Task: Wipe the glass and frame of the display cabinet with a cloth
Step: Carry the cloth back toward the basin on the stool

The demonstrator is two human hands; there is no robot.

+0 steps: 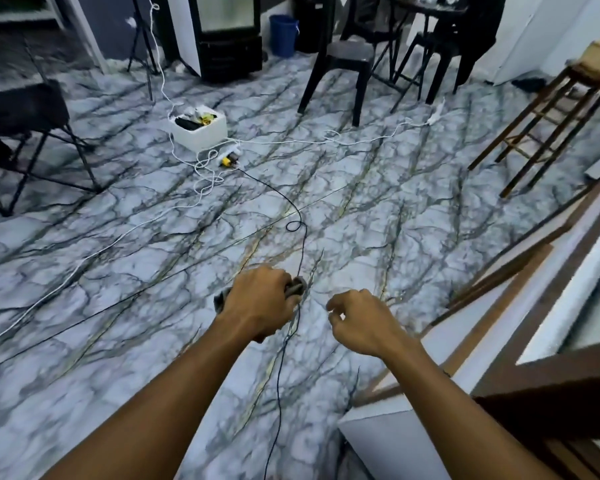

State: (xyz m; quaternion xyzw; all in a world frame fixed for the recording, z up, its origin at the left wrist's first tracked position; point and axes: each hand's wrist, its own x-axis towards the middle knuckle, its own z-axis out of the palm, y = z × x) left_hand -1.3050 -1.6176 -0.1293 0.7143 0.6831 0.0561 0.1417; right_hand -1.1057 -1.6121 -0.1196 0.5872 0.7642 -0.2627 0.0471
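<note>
Marbled grey-and-white floor (343,188) fills most of the view, crossed by a thin black cable (300,216) and white cords (201,174) that run toward a white box (201,131) near the far side. Black chairs (340,71) and a wooden stool (548,119) stand along the far edge, with a blue bin (283,34) beside a black cabinet (229,36).

Both bare forearms reach out over the floor. The left hand (257,303) is closed in a fist around a grey cloth (297,287); the cloth is bunched inside the curled fingers, with one end poking out past the knuckles on the far side and another bit showing at the hand's left edge. The right hand (364,320) holds nothing, its fingers loosely curled and partly open, a little apart from the left.

A brown-framed display cabinet (534,306) with pale panels lies at the right edge, just beside the right forearm.
</note>
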